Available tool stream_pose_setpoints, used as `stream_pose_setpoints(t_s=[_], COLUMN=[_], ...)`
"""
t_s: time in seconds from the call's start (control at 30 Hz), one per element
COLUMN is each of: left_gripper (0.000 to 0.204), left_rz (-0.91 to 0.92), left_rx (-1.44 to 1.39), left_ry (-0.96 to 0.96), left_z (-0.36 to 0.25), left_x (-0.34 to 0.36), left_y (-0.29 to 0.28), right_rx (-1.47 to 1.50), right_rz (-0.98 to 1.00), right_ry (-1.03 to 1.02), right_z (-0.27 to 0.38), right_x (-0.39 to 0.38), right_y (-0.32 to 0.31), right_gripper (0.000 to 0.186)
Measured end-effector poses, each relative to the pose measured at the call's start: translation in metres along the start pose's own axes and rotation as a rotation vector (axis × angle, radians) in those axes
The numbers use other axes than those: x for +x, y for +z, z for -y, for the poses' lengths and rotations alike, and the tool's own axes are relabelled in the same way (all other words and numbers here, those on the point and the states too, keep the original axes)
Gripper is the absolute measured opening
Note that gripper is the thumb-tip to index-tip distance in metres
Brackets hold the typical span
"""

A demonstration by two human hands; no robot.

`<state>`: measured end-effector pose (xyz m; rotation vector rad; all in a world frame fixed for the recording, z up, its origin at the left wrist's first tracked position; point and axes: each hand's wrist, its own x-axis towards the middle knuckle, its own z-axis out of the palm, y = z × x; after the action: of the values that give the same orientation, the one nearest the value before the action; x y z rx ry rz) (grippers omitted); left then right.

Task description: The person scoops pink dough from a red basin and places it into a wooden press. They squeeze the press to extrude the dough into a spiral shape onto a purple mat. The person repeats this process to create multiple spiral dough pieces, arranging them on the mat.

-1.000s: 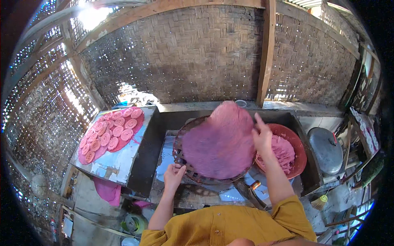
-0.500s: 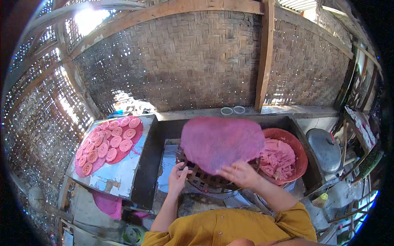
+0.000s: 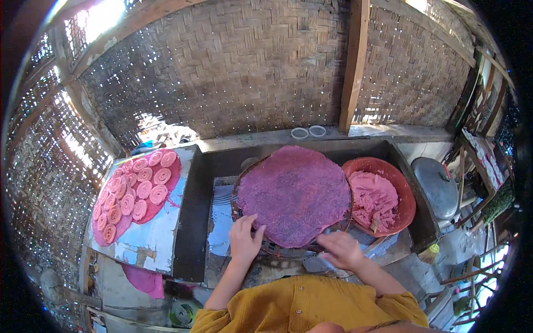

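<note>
A round pink-purple cloth point(image 3: 294, 194) with darker patches lies spread over a dark round woven basket tray point(image 3: 237, 191). My left hand point(image 3: 245, 240) rests at the near left edge of the cloth and tray, thumb and fingers apart. Just off the near right edge, my right hand point(image 3: 340, 250) is slightly blurred; its fingers point left, apart from the thumb, and nothing shows in them. Right of the tray stands a red basin point(image 3: 410, 213) containing a pink dough-like mass point(image 3: 373, 197).
Several pink coiled spirals point(image 3: 143, 190) sit on pink cloth on a worn white board point(image 3: 158, 250) at left. A dark-walled trough point(image 3: 191, 222) surrounds the tray and basin. Two small rings point(image 3: 300, 133) lie on the back ledge. A grey metal lid point(image 3: 436, 188) stands at far right.
The cloth, held raised and tilted before, now lies flat over the tray. My left hand has moved slightly right to its edge; my right hand has drawn back off the cloth.
</note>
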<state>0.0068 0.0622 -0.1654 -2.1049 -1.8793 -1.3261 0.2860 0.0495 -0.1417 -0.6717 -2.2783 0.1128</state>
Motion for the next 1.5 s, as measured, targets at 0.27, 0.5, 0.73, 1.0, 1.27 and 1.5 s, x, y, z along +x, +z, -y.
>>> stream_pose_setpoints(t_s=[0.27,0.5,0.73,1.0,1.27,1.5], left_gripper=[0.042,0.030,0.035,0.071,0.074,0.065], left_rz=[0.448,0.526,0.558,0.594,0.829,0.958], left_rx=[-0.222,-0.075,-0.112,0.139,0.086,-0.066], left_ry=[0.520,0.738,0.592,0.477,0.675,0.773], left_z=[-0.045,-0.030,-0.035,-0.065,-0.064,-0.067], left_x=[-0.001,-0.004,0.000,0.012,-0.005,-0.006], left_y=[0.019,0.032,0.006,0.024,0.048,0.035], right_rx=[-0.390,-0.373,-0.231,-0.121,-0.144,0.219], right_rz=[0.201,0.602,0.446,0.430,0.288,0.124], right_ry=[0.805,1.210,1.197,1.294,1.220,1.327], right_z=[-0.019,-0.014,-0.019,-0.002,0.015,0.001], right_x=[-0.120,-0.164,-0.183,-0.179,-0.199,-0.233], right_y=[-0.009,0.023,0.027,-0.028,-0.064,-0.110], right_gripper=[0.048,0.083,0.056,0.052,0.054,0.061])
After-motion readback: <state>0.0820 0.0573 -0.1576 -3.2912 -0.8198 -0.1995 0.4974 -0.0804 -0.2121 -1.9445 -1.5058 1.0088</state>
